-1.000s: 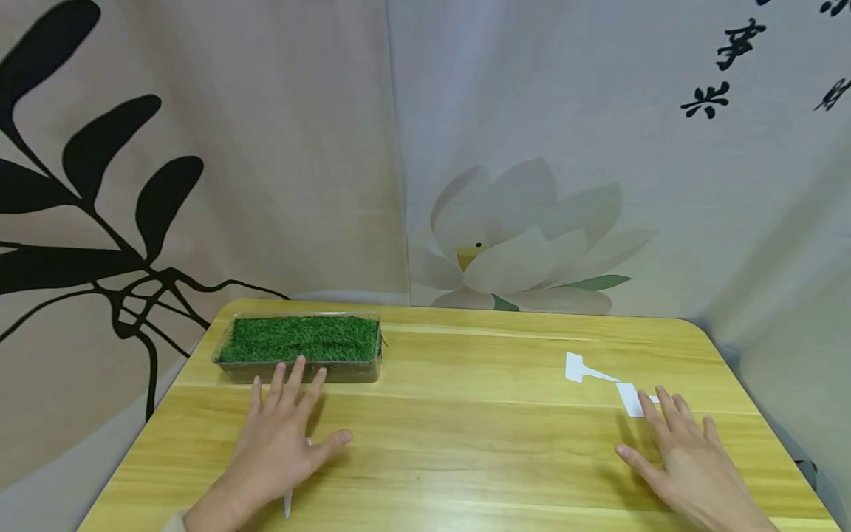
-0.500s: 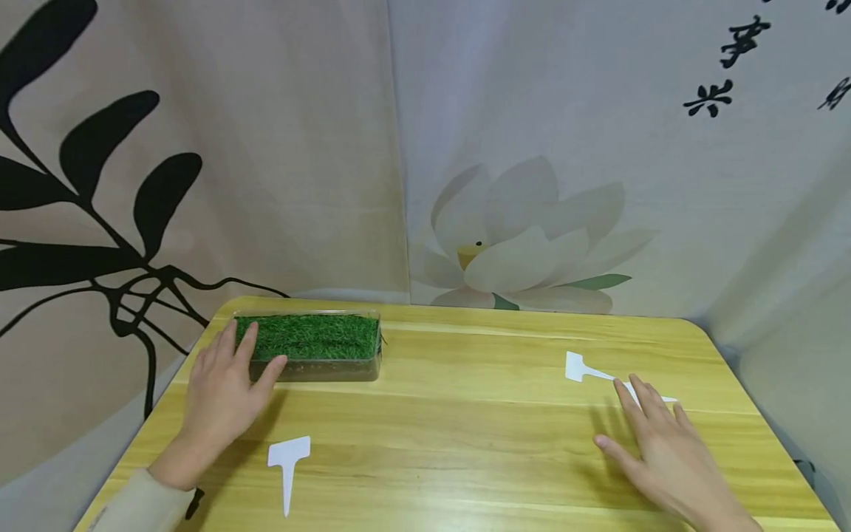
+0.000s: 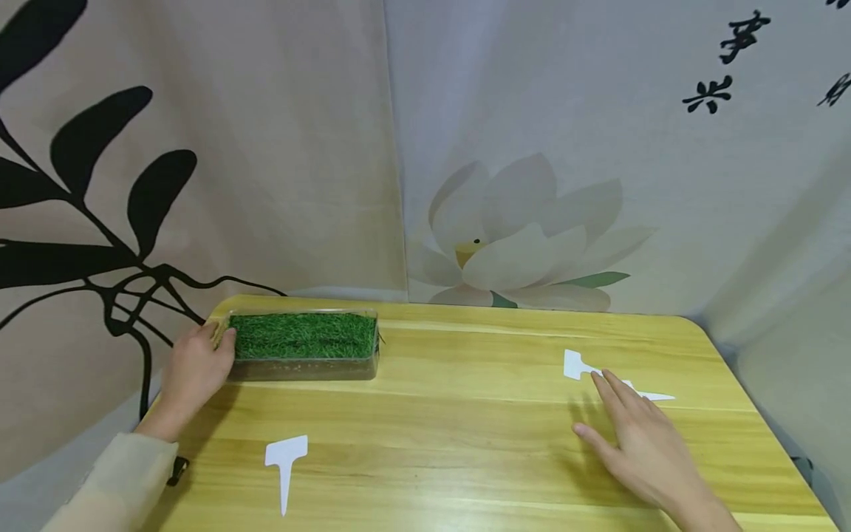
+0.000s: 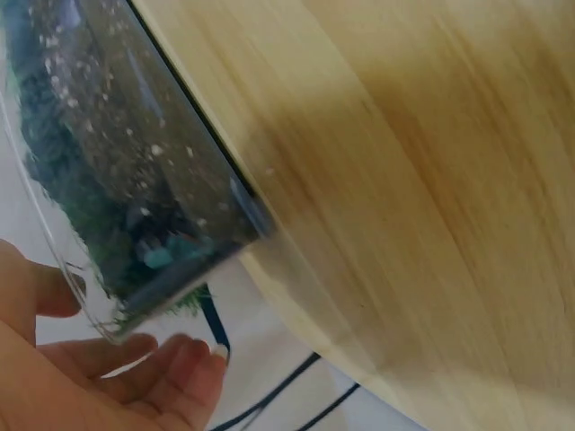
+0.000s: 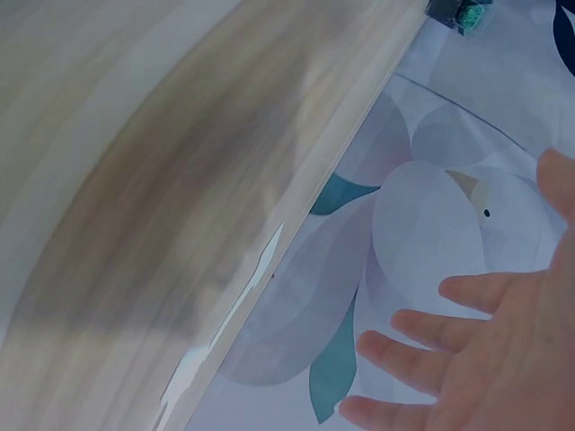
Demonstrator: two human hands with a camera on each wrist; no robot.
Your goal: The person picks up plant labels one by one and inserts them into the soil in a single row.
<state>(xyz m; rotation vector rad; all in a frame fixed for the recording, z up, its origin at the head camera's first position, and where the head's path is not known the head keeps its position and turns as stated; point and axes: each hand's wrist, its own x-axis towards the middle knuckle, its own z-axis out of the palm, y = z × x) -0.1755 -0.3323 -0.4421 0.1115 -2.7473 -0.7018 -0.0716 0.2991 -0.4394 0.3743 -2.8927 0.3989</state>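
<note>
At the left of the frame, the left hand (image 3: pixel 193 369) is bracketing the left end of a clear box (image 3: pixel 306 371) between thumb and fingers; whether it is actually gripping, the views are leaving unclear. The box is sitting at the far left of the table (image 3: pixel 465 451), bearing green grass (image 3: pixel 306 336) (brown soil (image 4: pixel 135 144) is showing through its wall). At the lower right, the right hand (image 3: pixel 638 451) is hovering, fingers straight and thumb standing wide, partly covering a white tag (image 3: pixel 573 365) and a second tag (image 3: pixel 657 397). A third tag (image 3: pixel 286 462) is lying at lower left, its point facing the bottom edge.
</note>
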